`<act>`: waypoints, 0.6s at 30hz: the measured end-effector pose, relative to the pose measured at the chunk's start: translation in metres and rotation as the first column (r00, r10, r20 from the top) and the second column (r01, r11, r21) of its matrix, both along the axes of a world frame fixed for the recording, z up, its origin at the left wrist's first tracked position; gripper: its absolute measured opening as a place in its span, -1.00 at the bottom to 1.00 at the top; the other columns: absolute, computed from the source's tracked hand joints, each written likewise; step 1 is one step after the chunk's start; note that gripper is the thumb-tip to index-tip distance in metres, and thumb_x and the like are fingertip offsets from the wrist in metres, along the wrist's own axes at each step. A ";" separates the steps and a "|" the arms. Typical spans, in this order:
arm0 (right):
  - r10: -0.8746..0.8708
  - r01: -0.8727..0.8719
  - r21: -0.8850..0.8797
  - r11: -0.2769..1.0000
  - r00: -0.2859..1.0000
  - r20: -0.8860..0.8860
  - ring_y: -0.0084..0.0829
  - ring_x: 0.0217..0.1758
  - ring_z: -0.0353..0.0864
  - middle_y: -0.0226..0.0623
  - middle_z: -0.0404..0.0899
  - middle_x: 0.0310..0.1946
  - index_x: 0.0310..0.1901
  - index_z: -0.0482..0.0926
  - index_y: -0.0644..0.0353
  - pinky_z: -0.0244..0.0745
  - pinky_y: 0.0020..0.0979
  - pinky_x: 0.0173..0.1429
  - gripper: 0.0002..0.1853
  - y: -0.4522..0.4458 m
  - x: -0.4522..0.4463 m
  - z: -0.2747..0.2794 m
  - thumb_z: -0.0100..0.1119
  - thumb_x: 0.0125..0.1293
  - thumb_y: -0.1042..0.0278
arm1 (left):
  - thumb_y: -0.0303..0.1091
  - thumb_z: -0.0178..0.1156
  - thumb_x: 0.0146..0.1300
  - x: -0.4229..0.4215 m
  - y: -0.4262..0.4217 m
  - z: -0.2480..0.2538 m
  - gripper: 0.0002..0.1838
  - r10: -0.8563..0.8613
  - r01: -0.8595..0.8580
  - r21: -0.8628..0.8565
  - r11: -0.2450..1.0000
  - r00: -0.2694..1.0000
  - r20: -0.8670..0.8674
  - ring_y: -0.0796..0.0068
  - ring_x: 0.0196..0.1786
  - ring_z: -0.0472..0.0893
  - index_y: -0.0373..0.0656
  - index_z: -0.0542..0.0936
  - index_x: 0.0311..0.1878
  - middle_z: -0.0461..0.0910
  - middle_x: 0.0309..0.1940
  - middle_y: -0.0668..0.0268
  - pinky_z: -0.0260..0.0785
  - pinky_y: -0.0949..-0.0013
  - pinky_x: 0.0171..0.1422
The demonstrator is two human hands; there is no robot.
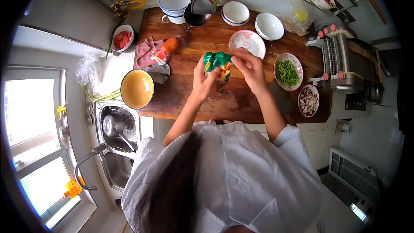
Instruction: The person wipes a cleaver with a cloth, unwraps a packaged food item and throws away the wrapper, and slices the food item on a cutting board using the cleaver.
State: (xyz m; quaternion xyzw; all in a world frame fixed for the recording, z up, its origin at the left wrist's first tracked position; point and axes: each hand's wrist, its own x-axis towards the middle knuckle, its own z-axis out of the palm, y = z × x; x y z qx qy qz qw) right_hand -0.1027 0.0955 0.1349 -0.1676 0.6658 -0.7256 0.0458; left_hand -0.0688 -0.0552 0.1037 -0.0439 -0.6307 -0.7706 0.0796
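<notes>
My left hand [203, 80] is closed around a green and yellow foil seasoning packet [219, 64], held above the wooden counter. At the packet's upper right edge, the bent fingers and thumb of my right hand [251, 70] pinch the foil. Whether the packet is torn there cannot be made out. Just beyond it lies a white plate [247, 43] with a pink pattern. To the right is a bowl of chopped green vegetable pieces [287, 74], with a dish of sliced pale and dark pieces [308, 100] nearer me.
The wooden counter [181, 99] bears a yellow bowl [137, 89], a cloth [146, 51], an orange-red packaged item [171, 46], white bowls [269, 26] and hanging utensils [202, 5]. A sink [118, 169] holding a pot [112, 125] is left; a metal rack-like appliance [340, 58] stands right.
</notes>
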 end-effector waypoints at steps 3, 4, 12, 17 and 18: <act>0.123 -0.123 0.054 0.991 0.992 0.004 -0.67 -0.22 0.46 -0.45 0.51 -0.33 -0.21 0.60 0.30 0.34 -0.62 -0.21 -0.84 0.018 -0.001 0.015 0.20 0.17 0.45 | -0.39 0.11 0.17 0.008 0.005 0.004 -0.75 -0.020 0.018 -0.037 0.999 0.999 -0.050 0.64 -0.27 0.41 -0.28 0.42 -0.11 0.49 -0.35 0.37 0.30 0.52 -0.13; 0.122 -0.122 0.057 0.991 0.993 -0.002 -0.67 -0.22 0.46 -0.45 0.51 -0.33 -0.21 0.60 0.30 0.34 -0.62 -0.21 -0.84 0.022 0.002 0.022 0.20 0.17 0.45 | -0.39 0.15 0.14 0.009 0.004 0.006 -0.76 -0.037 0.033 -0.068 0.997 0.998 -0.052 0.64 -0.30 0.41 -0.28 0.43 -0.15 0.49 -0.38 0.36 0.30 0.51 -0.17; 0.278 -0.330 0.228 0.916 0.932 0.231 -0.69 -0.44 0.46 -0.43 0.50 -0.48 -0.33 0.48 0.31 0.39 -0.62 -0.35 -0.86 0.044 0.016 0.041 0.19 0.19 0.42 | -0.41 0.22 0.07 0.016 -0.005 0.024 -0.76 -0.149 0.158 -0.283 0.946 0.987 0.053 0.54 -0.39 0.45 -0.29 0.45 -0.23 0.48 -0.48 0.26 0.33 0.45 -0.25; 0.220 -0.010 0.591 0.807 0.933 -0.285 -0.50 -0.56 0.49 -0.29 0.51 -0.58 -0.39 0.50 0.28 0.37 -0.45 -0.44 -0.89 0.040 0.021 0.056 0.17 0.18 0.42 | -0.43 0.23 0.03 0.019 0.000 0.020 -0.68 -0.123 0.119 -0.177 0.977 0.992 -0.012 0.47 -0.21 0.52 -0.28 0.46 -0.12 0.54 -0.33 0.19 0.37 0.39 -0.12; 0.222 0.051 0.590 0.806 0.898 -0.381 -0.39 -0.55 0.50 -0.24 0.50 -0.57 -0.40 0.50 0.28 0.36 -0.40 -0.44 -0.90 0.036 0.024 0.056 0.16 0.16 0.44 | -0.44 0.23 0.02 0.020 0.002 0.025 -0.65 -0.064 0.062 -0.019 0.998 0.996 -0.062 0.44 -0.14 0.54 -0.28 0.46 -0.08 0.55 -0.27 0.17 0.38 0.36 -0.07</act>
